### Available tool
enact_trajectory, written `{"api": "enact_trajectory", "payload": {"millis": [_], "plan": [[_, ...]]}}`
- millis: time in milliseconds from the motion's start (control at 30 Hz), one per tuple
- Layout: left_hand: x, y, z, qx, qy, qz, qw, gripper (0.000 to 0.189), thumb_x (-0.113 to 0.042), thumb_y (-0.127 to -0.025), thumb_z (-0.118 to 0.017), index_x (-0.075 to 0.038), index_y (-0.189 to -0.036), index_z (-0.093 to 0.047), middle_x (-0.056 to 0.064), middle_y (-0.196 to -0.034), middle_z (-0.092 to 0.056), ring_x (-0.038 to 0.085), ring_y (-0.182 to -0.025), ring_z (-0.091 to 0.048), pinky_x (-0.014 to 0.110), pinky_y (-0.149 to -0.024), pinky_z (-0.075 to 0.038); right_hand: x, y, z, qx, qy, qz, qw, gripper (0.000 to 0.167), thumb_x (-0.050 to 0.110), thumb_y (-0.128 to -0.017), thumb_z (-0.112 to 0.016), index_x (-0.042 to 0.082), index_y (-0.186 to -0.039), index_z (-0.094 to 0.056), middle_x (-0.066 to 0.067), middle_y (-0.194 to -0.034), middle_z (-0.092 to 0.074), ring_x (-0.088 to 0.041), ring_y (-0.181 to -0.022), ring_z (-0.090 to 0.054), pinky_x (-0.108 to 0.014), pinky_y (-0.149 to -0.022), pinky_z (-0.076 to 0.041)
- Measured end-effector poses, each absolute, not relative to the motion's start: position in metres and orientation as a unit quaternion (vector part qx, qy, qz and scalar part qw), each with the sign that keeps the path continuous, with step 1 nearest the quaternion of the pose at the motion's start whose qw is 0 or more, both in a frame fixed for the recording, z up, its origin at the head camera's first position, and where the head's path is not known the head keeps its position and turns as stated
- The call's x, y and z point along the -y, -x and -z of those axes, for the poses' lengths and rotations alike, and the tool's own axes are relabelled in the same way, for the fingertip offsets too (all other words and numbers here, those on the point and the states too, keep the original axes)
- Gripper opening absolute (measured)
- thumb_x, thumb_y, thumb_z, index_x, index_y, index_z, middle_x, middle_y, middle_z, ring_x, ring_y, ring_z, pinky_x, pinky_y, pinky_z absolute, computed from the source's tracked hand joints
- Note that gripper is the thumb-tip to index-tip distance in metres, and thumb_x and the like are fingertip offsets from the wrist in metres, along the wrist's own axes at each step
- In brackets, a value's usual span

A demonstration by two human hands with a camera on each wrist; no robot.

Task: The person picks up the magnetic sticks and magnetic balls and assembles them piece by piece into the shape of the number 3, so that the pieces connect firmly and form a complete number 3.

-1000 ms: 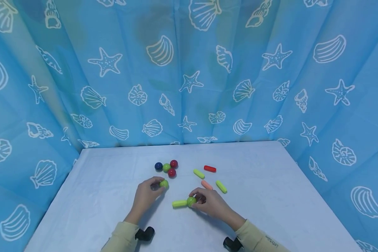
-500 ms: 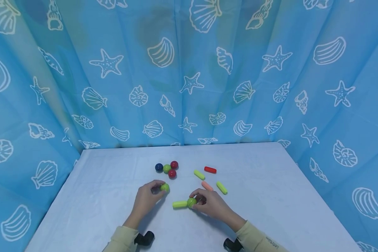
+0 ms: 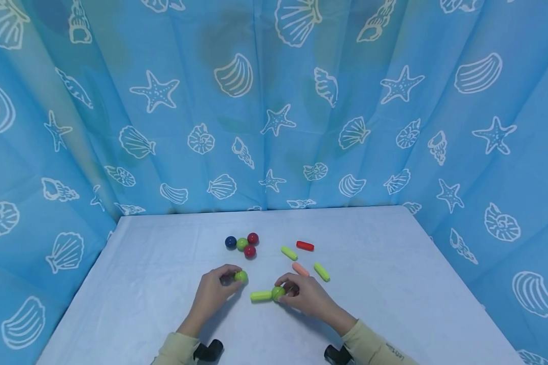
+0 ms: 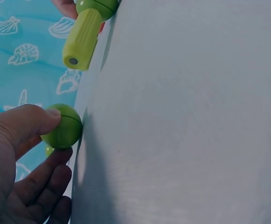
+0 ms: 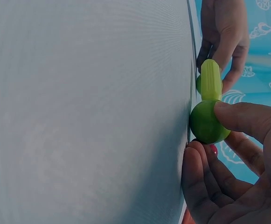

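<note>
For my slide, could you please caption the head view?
Left hand pinches a green ball; right hand holds a ball-and-stick piece.

Loose green ball (image 3: 240,276), glossy, seam round middle, on table, pinched between left thumb and fingers. Second green ball (image 3: 278,292) in right fingertips, lime ribbed stick (image 3: 261,295) joined to it, lying flat, pointing leftward from grip.

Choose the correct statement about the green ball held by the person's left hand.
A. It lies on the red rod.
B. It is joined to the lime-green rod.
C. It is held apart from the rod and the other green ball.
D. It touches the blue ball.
C: the left hand pinches the green ball, with a gap before the lime-green rod, which meets the other green ball in the right hand.
</note>
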State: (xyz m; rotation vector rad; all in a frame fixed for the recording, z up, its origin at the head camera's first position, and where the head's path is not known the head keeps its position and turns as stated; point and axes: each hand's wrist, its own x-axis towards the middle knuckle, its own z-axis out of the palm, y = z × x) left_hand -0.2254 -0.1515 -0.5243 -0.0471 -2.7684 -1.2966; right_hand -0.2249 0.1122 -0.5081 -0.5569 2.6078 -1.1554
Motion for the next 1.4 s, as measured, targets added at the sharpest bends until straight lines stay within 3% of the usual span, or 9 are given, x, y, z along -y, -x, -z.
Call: {"api": "enact_trajectory", "payload": {"millis": [233, 1400], "plan": [[0.154, 0.220, 0.525, 0.904, 0.030, 0.426, 0.032, 0.027, -0.020, -0.085, -0.083, -0.021, -0.111, -0.074, -0.003, -0.109, -0.073, 0.023, -0.110, -0.066, 0.049, -0.099, -0.050, -0.111, 0.225, 0.508, -0.893, 0.185, 0.393, 0.121, 0.027, 0.019, -0.087, -0.081, 0.023, -0.112, -0.070, 0.010, -0.094, -0.068, -0.010, -0.080, -0.060, -0.024, -0.074, -0.052], [0.161, 0.210, 0.519, 0.898, 0.086, 0.429, -0.039, 0.026, -0.019, -0.083, -0.083, -0.022, -0.107, -0.074, -0.010, -0.100, -0.072, 0.013, -0.096, -0.066, 0.044, -0.090, -0.054, -0.111, 0.226, 0.509, -0.893, 0.193, 0.391, 0.112, 0.027, 0.020, -0.087, -0.081, 0.023, -0.111, -0.069, 0.011, -0.093, -0.067, -0.009, -0.078, -0.059, -0.024, -0.072, -0.051]]}}
